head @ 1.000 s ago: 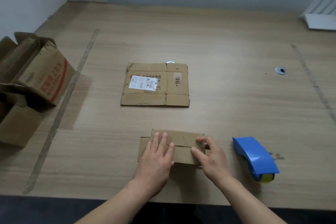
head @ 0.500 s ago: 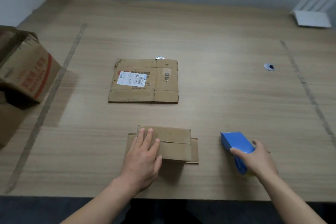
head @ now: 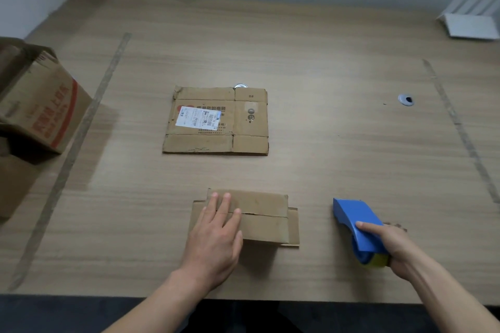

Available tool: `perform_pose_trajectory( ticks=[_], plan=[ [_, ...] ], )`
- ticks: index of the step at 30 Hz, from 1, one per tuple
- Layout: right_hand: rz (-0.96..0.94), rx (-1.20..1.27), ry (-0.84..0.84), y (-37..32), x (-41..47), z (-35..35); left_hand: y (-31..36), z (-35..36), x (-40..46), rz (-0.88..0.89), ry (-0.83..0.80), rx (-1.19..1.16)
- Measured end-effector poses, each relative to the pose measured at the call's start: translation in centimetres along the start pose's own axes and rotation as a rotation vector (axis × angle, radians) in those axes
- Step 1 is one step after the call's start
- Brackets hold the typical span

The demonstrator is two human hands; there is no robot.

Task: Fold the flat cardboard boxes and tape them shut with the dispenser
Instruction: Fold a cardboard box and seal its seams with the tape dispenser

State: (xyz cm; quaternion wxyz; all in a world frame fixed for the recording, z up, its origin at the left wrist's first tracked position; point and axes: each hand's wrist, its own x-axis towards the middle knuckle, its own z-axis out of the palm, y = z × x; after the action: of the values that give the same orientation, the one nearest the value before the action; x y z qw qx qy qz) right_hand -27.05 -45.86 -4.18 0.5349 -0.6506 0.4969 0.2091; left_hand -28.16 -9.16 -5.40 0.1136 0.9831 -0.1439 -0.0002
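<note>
A small folded cardboard box [head: 266,220] sits near the table's front edge, its two top flaps meeting in a seam. My left hand [head: 216,235] lies flat on the box's left half, fingers spread, pressing the flaps down. To the right, the blue tape dispenser [head: 357,222] rests on the table with my right hand [head: 389,246] wrapped around its rear end. A flat unfolded cardboard box [head: 216,121] with a white shipping label lies in the middle of the table.
Larger open cardboard boxes [head: 35,116] with red print stand at the left edge. A white rack [head: 473,19] sits at the far right corner. A round metal grommet [head: 405,99] is set in the wooden table [head: 324,143]. Tape strips mark the tabletop on both sides.
My right hand left the small box, moved right and took hold of the blue dispenser. My left hand stayed pressed on the box flaps.
</note>
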Motion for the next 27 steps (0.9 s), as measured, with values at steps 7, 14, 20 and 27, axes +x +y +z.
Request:
perform_pose_trajectory(
  ticks=[7, 14, 20, 27],
  plan=[
    [-0.074, 0.01, 0.001, -1.0, -0.5, 0.0, 0.1, 0.0, 0.8, 0.002, 0.06, -0.003],
    [-0.147, -0.079, -0.052, -3.0, -5.1, 0.4, -0.4, -0.5, 2.4, 0.062, 0.102, -0.212],
    [-0.278, -0.175, -0.199, -6.0, -11.2, 2.0, -0.7, -2.3, 4.7, -0.148, 0.0, -0.607],
    [-0.574, -0.255, -0.601, -10.5, -16.5, 5.3, -0.1, -7.4, 7.0, -0.631, -0.398, -1.339]
  ],
)
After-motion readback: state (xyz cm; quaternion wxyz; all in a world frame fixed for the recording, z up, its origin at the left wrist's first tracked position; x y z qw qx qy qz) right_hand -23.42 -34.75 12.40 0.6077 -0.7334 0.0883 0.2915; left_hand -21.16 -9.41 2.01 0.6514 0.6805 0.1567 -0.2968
